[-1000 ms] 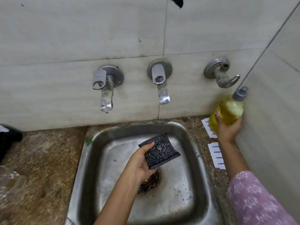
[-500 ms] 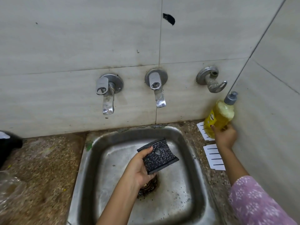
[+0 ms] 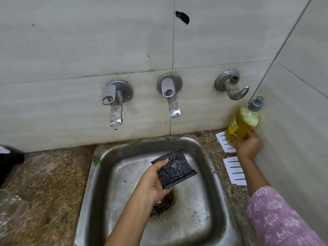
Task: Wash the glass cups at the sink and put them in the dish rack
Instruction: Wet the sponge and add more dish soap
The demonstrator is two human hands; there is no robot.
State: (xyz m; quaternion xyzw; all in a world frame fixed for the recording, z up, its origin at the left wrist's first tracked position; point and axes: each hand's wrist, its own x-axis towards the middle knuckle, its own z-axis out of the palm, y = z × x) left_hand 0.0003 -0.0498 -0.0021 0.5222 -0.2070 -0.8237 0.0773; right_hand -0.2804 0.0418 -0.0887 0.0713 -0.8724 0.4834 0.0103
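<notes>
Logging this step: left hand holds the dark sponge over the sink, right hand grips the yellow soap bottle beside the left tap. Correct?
Not beside the left tap: the head view shows the right hand gripping the yellow soap bottle in the right corner, by the side wall. The left hand does hold the dark sponge over the sink.

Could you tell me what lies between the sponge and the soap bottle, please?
Between the sponge and the soap bottle, the head view shows the sink's right rim, a strip of speckled counter and white lined cards.
</notes>
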